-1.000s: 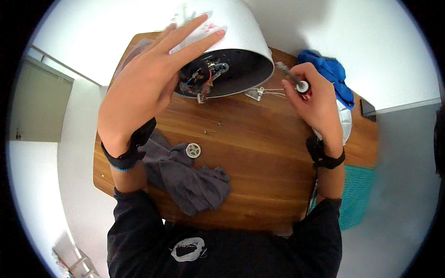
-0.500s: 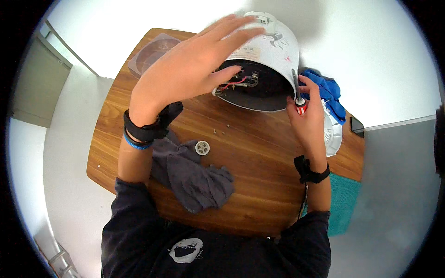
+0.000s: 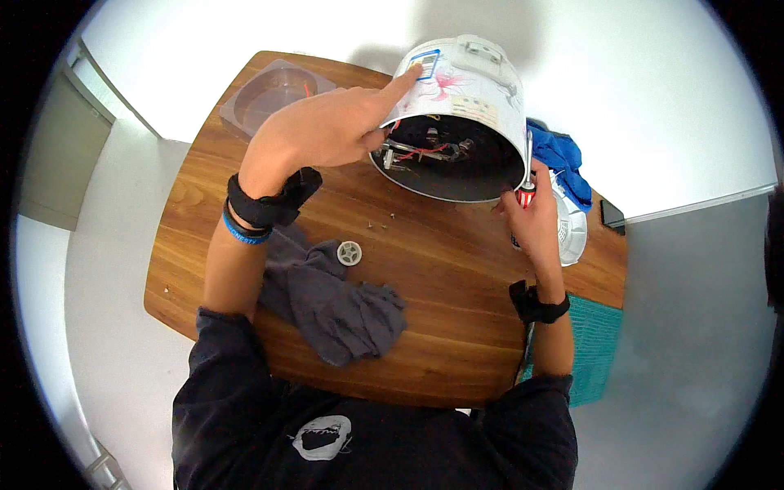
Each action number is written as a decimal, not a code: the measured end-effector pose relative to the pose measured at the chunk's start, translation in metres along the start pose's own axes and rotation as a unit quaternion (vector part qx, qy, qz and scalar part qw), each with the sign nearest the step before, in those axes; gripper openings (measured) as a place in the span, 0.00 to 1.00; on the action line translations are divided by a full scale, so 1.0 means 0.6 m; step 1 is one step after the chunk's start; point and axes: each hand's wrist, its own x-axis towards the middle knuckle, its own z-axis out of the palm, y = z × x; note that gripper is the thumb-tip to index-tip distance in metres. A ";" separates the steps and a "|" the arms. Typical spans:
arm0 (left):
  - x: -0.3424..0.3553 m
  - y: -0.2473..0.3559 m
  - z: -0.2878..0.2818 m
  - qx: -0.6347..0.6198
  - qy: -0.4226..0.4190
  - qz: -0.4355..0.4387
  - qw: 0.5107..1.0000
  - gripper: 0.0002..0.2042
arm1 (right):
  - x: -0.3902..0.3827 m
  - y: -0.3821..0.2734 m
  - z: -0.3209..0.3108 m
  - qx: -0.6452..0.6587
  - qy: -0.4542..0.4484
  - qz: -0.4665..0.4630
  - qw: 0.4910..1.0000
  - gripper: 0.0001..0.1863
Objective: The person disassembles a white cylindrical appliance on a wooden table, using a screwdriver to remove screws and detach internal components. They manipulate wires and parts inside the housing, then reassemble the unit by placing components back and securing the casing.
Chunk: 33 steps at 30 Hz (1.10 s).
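Note:
A white rice cooker body with a flower print lies on its side at the table's far edge, its open underside toward me. Red wires and metal parts show inside the dark cavity. My left hand is at its left rim, index finger stretched along the shell by a blue-framed label, the other fingers curled at the edge. In my right hand is a screwdriver with a red handle, its shaft pointing up beside the right rim. My right fingers also touch that rim.
Tiny screws lie mid-table near a white spoked disc and a grey cloth. A clear plastic tray stands far left. At right are a blue cloth, white vented cover, phone and teal mat.
My left hand has come down from above the cooker onto its left side and rim. The body has turned slightly to the right, bringing the blue-framed label into view. My right hand still holds the screwdriver.

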 end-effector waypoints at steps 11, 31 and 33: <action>0.018 0.024 0.006 -0.052 0.072 0.023 0.996 0.36 | -0.086 0.006 -0.049 0.084 0.087 -0.070 0.990 0.11; 0.026 0.019 0.033 -0.144 0.082 0.044 0.985 0.32 | -0.023 -0.145 -0.005 -0.225 -0.149 -0.143 0.952 0.25; 0.025 0.015 0.027 -0.145 0.059 0.046 0.987 0.30 | -0.015 -0.137 -0.006 -0.219 -0.145 -0.161 0.951 0.25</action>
